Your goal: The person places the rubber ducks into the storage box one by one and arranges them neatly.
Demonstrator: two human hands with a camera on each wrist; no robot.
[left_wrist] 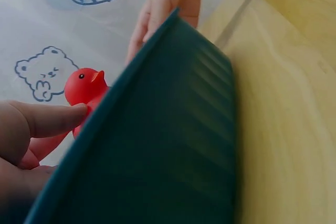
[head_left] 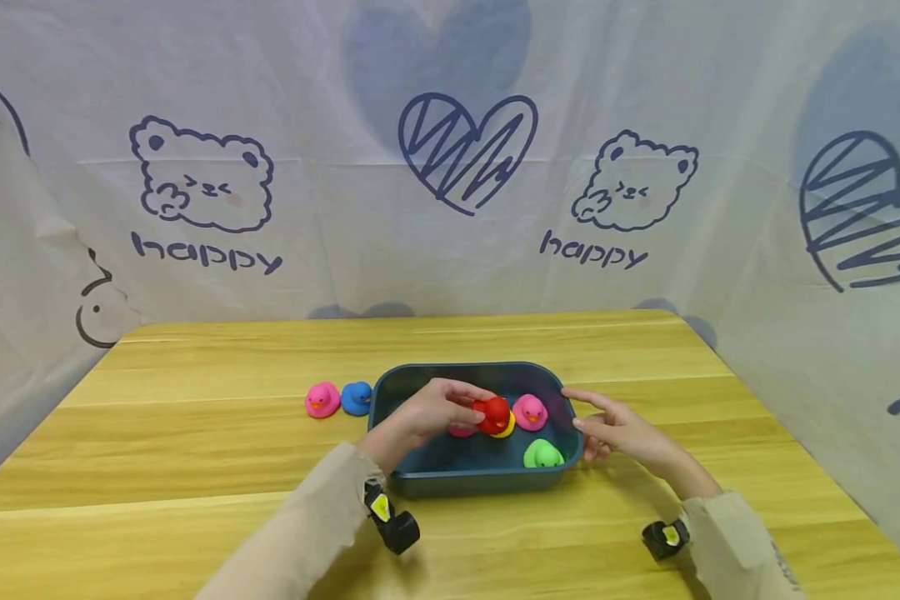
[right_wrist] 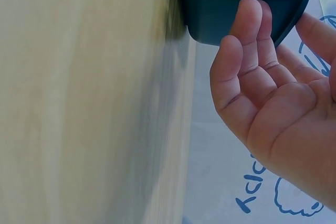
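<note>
My left hand (head_left: 429, 414) pinches a red rubber duck (head_left: 497, 414) between thumb and fingers, over the dark teal bin (head_left: 465, 485). In the left wrist view the red duck (left_wrist: 83, 88) shows above the bin's rim, its lower part hidden. Beneath it in the head view, a yellow duck (head_left: 508, 430) and a pink one (head_left: 461, 431) are partly covered. Another pink duck (head_left: 529, 412) and a green duck (head_left: 543, 454) lie inside the bin's right part. At the right end, my right hand (head_left: 630, 436) touches the bin's rim and outer wall with loosely bent fingers (right_wrist: 247, 22).
Left of the bin, a pink duck (head_left: 322, 400) and a blue duck (head_left: 357, 398) sit side by side on the wooden table (head_left: 217, 442). A printed cloth (head_left: 330, 200) hangs behind the table and along its sides.
</note>
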